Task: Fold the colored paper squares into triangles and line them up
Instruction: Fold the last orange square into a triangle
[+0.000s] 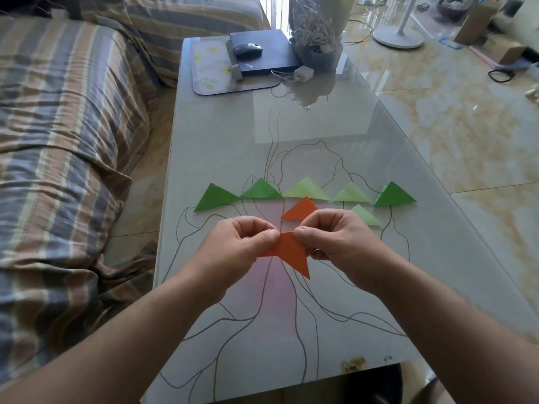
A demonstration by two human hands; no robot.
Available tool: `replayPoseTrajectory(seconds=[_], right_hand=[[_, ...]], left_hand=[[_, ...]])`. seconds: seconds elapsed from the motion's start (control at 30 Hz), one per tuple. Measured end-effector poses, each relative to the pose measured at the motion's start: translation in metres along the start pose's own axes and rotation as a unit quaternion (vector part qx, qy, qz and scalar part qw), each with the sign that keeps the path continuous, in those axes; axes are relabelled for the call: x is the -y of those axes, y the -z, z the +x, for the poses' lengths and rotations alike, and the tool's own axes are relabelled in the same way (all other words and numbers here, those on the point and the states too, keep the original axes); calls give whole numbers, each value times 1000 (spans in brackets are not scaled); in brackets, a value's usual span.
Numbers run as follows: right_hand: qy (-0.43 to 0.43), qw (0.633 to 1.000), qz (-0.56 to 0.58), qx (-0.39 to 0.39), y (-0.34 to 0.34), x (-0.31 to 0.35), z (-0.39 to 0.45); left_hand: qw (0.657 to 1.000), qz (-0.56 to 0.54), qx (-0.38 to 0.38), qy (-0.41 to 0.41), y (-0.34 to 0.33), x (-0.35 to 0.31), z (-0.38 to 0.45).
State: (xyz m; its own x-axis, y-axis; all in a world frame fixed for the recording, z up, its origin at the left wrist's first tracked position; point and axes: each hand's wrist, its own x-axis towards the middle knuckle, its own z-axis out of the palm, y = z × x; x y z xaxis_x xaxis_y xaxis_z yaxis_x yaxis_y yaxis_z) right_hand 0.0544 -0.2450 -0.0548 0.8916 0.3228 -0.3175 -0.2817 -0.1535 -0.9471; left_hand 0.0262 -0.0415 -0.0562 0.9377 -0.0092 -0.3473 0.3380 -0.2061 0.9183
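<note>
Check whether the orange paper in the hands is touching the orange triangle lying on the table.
Apart. The head view shows the held orange paper below the flat orange triangle, with the thumbs and a strip of table between them.

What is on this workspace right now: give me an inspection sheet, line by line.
Surface: frosted glass table with a line drawing on it.
Job's things: five folded green paper triangles in a row; one orange folded triangle and one light green triangle lie nearer; an orange paper piece is held above the table.
Clutter: black laptop carrying a dark mouse, floral mat, wrapped bouquet.
Grippers: left hand and right hand pinch the orange paper piece.
Cables: white charger with its cord.
Surroundings: striped sofa, fan base, tiled floor.
</note>
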Motion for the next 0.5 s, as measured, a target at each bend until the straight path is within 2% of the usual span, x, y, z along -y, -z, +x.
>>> replayPoseTrajectory(seconds=[0.17, 0.33, 0.4, 0.5], right_hand=[[-6, 998, 45, -34, 3, 4, 2], [-28, 997, 67, -35, 2, 7, 1], [-39, 994, 94, -48, 1, 7, 3], [-64, 984, 152, -60, 2, 7, 5]], left_hand=[[998, -46, -34, 26, 4, -1, 4], [995, -79, -41, 32, 4, -3, 3], [991, -116, -25, 55, 4, -4, 4], [983, -155, 49, 83, 5, -5, 2]])
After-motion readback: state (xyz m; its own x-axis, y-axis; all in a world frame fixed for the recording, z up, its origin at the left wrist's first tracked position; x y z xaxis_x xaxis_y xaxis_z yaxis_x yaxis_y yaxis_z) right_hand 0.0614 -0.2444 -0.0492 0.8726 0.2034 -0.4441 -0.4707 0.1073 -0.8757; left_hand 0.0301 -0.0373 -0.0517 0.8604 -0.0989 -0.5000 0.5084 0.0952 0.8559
